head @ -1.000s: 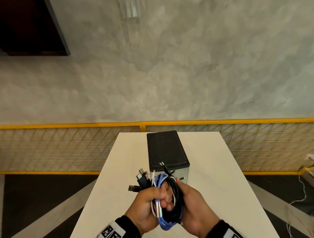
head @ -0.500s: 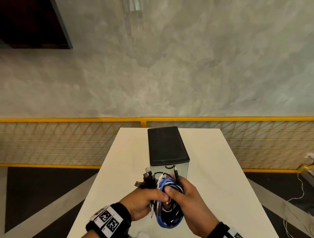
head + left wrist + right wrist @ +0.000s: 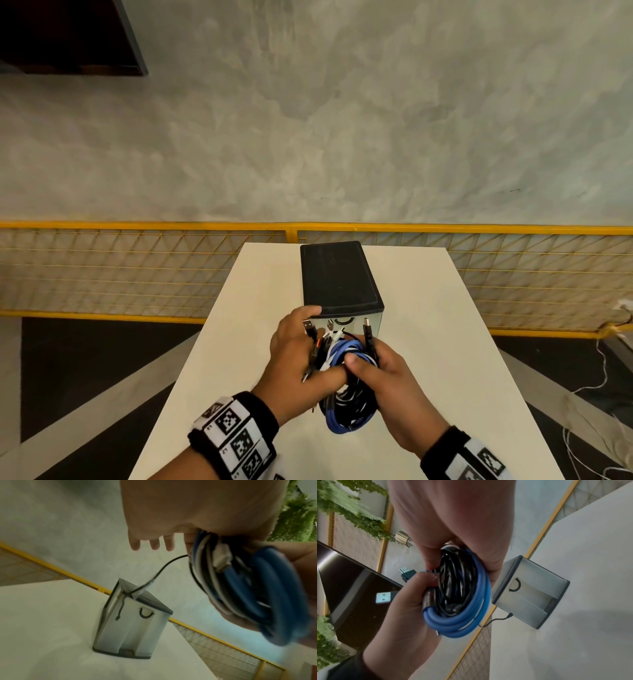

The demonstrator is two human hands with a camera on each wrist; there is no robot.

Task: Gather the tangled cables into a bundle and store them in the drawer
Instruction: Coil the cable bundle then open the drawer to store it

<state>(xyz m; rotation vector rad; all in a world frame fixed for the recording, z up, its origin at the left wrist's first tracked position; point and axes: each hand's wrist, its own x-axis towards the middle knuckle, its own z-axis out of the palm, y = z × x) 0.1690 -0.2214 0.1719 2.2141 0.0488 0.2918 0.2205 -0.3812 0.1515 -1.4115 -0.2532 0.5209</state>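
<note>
Left hand (image 3: 297, 356) risen, fingers extended; right hand (image 3: 383, 387) clutching cables (image 3: 346, 359)

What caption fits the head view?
Both hands, left hand and right hand, grip a coiled blue, white and black cable bundle before a closed black-topped drawer box.

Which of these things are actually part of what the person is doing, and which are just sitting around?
Part of the job:
- cable bundle, blue, black and white, held by both hands: left hand, right hand
- drawer box, drawer shut

Just around:
- white table
- yellow mesh fence
- loose white cables on the floor
- dark screen
- green plants
</note>
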